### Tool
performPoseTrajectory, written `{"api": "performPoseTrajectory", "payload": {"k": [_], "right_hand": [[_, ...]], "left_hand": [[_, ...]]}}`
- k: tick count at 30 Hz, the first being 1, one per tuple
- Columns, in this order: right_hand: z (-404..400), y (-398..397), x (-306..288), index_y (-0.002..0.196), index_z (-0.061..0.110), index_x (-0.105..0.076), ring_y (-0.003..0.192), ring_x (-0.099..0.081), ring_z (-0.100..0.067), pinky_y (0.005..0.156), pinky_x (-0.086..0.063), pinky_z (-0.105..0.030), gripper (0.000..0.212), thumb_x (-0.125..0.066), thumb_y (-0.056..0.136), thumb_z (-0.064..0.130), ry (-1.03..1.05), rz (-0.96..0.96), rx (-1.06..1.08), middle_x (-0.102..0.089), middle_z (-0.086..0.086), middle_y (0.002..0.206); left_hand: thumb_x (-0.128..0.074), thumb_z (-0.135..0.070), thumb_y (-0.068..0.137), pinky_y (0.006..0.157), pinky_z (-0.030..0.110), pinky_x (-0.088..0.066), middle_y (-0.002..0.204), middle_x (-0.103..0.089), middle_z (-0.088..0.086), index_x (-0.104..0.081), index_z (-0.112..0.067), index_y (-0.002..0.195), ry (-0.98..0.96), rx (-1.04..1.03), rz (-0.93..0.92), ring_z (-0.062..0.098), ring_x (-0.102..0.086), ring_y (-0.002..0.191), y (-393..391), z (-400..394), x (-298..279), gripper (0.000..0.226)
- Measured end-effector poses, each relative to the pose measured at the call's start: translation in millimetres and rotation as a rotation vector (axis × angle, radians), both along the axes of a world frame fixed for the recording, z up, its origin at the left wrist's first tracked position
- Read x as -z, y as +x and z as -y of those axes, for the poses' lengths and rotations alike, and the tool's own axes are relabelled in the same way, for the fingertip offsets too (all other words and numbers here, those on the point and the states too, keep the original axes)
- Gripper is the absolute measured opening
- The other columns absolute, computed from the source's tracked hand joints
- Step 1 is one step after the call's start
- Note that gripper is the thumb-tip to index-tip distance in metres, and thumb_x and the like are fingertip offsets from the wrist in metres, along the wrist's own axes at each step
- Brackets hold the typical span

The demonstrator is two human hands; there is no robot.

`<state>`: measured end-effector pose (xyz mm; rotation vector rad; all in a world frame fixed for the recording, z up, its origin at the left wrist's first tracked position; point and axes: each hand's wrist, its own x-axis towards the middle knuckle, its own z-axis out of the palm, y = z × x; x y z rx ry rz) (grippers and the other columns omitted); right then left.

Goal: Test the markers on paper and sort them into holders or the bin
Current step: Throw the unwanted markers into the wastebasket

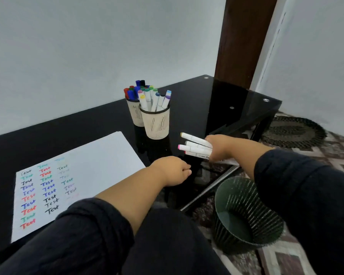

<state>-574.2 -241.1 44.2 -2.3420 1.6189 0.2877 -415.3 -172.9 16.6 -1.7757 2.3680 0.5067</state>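
**Fingers curled on the left, wrapped round markers on the right**

Fingers of the left hand (172, 171) curl loosely on the black table (99, 120), holding nothing — the test paper (99, 155) lies just left of them. Beyond them stand two marker holders (157, 124). The right hand (219, 147) grips a bundle of white markers (195, 145); nearer than it — the green bin (246, 211).
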Motion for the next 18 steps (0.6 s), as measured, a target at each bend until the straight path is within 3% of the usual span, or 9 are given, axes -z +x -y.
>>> {"api": "performPoseTrajectory", "payload": {"k": [6,12,18], "right_hand": [[-3,-71,23,0.116,0.011,-0.048,0.1,-0.056,-0.026,0.082,-0.046,-0.031,0.044,-0.067,0.077,0.016,0.069,-0.012,0.11,-0.057,-0.007,0.111],[1,-120,70,0.122,0.01,-0.046,0.108,-0.054,-0.027,0.078,-0.041,-0.028,0.045,-0.066,0.081,0.014,0.192,-0.063,0.173,-0.054,-0.01,0.121],[9,-145,128,0.124,0.013,-0.046,0.103,-0.055,-0.025,0.079,-0.043,-0.031,0.048,-0.067,0.081,0.014,0.302,-0.107,0.197,-0.055,-0.008,0.121]], "left_hand": [[-0.037,-0.035,0.1,0.105,0.024,-0.028,0.145,-0.043,-0.004,-0.044,-0.022,0.14,0.126,0.098,-0.01,0.016,-0.037,0.133,-58,13,22,0.043],[-0.036,-0.036,0.1,0.104,0.023,-0.029,0.145,-0.043,-0.001,-0.044,-0.021,0.14,0.232,0.115,0.052,0.018,-0.038,0.133,-90,40,59,0.043],[-0.041,-0.037,0.098,0.106,0.027,-0.034,0.142,-0.047,-0.003,-0.049,-0.024,0.136,0.305,0.116,0.056,0.017,-0.042,0.13,-108,64,105,0.041]]}}
